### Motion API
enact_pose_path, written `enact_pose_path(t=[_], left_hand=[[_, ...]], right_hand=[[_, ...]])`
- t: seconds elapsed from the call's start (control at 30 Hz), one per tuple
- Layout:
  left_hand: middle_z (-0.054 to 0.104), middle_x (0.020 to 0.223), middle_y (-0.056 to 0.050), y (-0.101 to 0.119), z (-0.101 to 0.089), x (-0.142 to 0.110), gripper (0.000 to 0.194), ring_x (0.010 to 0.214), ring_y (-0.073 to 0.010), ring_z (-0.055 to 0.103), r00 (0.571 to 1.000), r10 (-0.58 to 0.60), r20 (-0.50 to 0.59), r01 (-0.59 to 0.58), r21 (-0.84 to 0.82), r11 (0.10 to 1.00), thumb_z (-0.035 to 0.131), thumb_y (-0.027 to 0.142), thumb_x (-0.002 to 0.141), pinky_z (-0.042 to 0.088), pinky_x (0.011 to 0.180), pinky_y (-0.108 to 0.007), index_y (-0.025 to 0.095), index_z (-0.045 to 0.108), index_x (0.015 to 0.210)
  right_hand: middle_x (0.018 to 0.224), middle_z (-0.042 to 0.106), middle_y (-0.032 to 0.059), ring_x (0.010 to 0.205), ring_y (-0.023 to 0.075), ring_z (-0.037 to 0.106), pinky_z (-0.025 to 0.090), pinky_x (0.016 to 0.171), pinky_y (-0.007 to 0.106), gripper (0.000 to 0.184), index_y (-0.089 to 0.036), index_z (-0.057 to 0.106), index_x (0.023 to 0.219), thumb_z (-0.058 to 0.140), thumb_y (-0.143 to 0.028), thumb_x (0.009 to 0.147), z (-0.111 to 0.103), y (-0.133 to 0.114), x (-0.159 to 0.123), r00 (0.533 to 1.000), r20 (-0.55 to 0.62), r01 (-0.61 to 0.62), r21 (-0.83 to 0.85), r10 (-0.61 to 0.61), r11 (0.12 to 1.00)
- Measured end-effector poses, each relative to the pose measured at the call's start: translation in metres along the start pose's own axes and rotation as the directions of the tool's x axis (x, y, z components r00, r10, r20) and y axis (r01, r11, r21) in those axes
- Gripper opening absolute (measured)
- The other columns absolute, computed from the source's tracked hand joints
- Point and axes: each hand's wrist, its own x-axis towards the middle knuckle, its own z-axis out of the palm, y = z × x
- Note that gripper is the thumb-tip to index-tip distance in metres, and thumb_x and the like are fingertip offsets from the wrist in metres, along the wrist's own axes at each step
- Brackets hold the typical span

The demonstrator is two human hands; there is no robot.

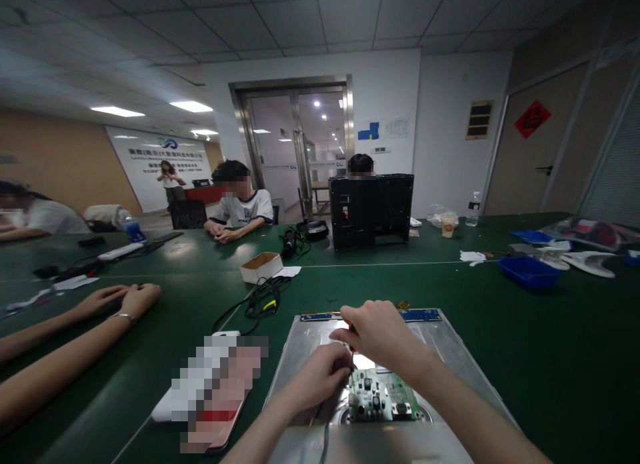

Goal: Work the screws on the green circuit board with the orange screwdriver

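Observation:
A flat silver metal panel lies on the green table in front of me, with a green circuit board mounted near its middle. My right hand is closed in a fist round a thin tool with a red handle, held upright just above the board. My left hand is curled beside it, fingers pinched at the board's left edge; what they hold is hidden. A blue strip runs along the panel's far edge.
A phone lies left of the panel. Black cables and a small cardboard box sit beyond. Another person's forearms rest at the left. A black monitor back, blue tray and seated people lie farther off.

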Motion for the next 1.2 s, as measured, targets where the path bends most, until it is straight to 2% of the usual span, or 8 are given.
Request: enact_pose_path(t=[0.1,0.3,0.47,0.67,0.8,0.9,1.07,1.2], left_hand=[[0.063,0.08,-0.001,0.005,-0.003,-0.001,0.016,0.076,-0.0169,0.054,1.0,0.0,-0.007,0.0,0.026,1.0,0.049,0.009,0.074,0.04,0.07,-0.025,0.017,0.061,0.08],[0.064,0.079,-0.001,0.006,-0.003,-0.003,0.016,0.077,-0.0176,0.055,1.0,0.007,-0.009,-0.007,0.043,0.999,0.049,0.011,0.075,0.041,0.072,-0.026,0.017,0.062,0.08],[0.066,0.083,-0.002,0.003,-0.002,-0.002,0.016,0.08,-0.0185,0.057,1.0,0.02,-0.018,-0.019,0.021,1.0,0.049,0.01,0.075,0.042,0.073,-0.026,0.017,0.062,0.081],[0.066,0.084,-0.002,-0.001,0.0,-0.002,0.018,0.083,-0.0188,0.057,0.999,0.032,-0.018,-0.031,0.005,0.999,0.049,0.008,0.075,0.043,0.075,-0.026,0.017,0.063,0.082],[0.067,0.09,-0.004,-0.006,0.002,0.0,0.023,0.085,-0.0195,0.058,0.999,0.044,-0.014,-0.044,-0.007,0.999,0.049,0.007,0.075,0.043,0.077,-0.026,0.016,0.065,0.088],[0.067,0.09,-0.005,-0.008,0.003,0.001,0.024,0.085,-0.0198,0.058,0.999,0.049,-0.006,-0.049,-0.001,0.999,0.049,0.006,0.074,0.042,0.076,-0.027,0.015,0.066,0.089],[0.067,0.087,-0.004,-0.004,0.001,0.0,0.019,0.082,-0.0192,0.058,0.999,0.032,-0.002,-0.032,0.012,0.999,0.049,0.009,0.075,0.042,0.073,-0.026,0.016,0.064,0.084],[0.067,0.089,-0.004,-0.004,0.001,0.0,0.019,0.084,-0.0196,0.058,0.999,0.035,-0.017,-0.035,0.007,0.999,0.049,0.009,0.075,0.042,0.074,-0.027,0.016,0.063,0.085]], right_hand=[[0.074,0.071,0.0068,0.072,0.0237,0.067,0.038,0.057,0.028,0.041,-0.023,0.068,0.085,0.041,-0.053,0.094,0.0,0.002,0.001,1.0,-0.01,-0.007,0.003,0.007,1.0],[0.077,0.072,0.0057,0.073,0.0227,0.067,0.036,0.056,0.027,0.022,-0.023,0.066,0.088,0.048,-0.036,0.092,-0.001,0.005,0.001,1.0,0.03,-0.004,-0.014,0.005,1.0],[0.078,0.071,0.0046,0.072,0.022,0.067,0.033,0.054,0.027,0.013,-0.022,0.061,0.09,0.052,-0.032,0.087,-0.002,0.004,0.001,0.999,0.031,0.015,-0.002,-0.015,1.0],[0.081,0.071,0.0043,0.071,0.0215,0.065,0.03,0.052,0.028,0.017,-0.02,0.057,0.097,0.054,-0.026,0.081,-0.004,0.005,0.0,1.0,0.029,0.009,0.059,-0.01,0.998],[0.084,0.071,0.0032,0.074,0.0198,0.065,0.03,0.054,0.027,0.013,-0.021,0.057,0.092,0.055,-0.023,0.079,-0.006,0.006,-0.002,0.998,0.041,0.034,0.094,-0.038,0.995],[0.083,0.071,0.0035,0.075,0.0204,0.065,0.032,0.056,0.027,0.011,-0.022,0.058,0.092,0.055,-0.027,0.082,-0.008,0.005,-0.003,0.998,0.053,0.037,0.067,-0.041,0.997],[0.082,0.071,0.0053,0.078,0.0238,0.067,0.035,0.058,0.028,0.026,-0.023,0.061,0.096,0.055,-0.047,0.087,-0.008,0.004,-0.003,0.997,0.068,0.035,0.037,-0.037,0.999],[0.08,0.071,0.0045,0.076,0.0232,0.067,0.034,0.057,0.028,0.021,-0.024,0.062,0.089,0.053,-0.042,0.089,-0.005,0.004,-0.002,0.997,0.057,0.051,0.016,-0.052,0.999]])
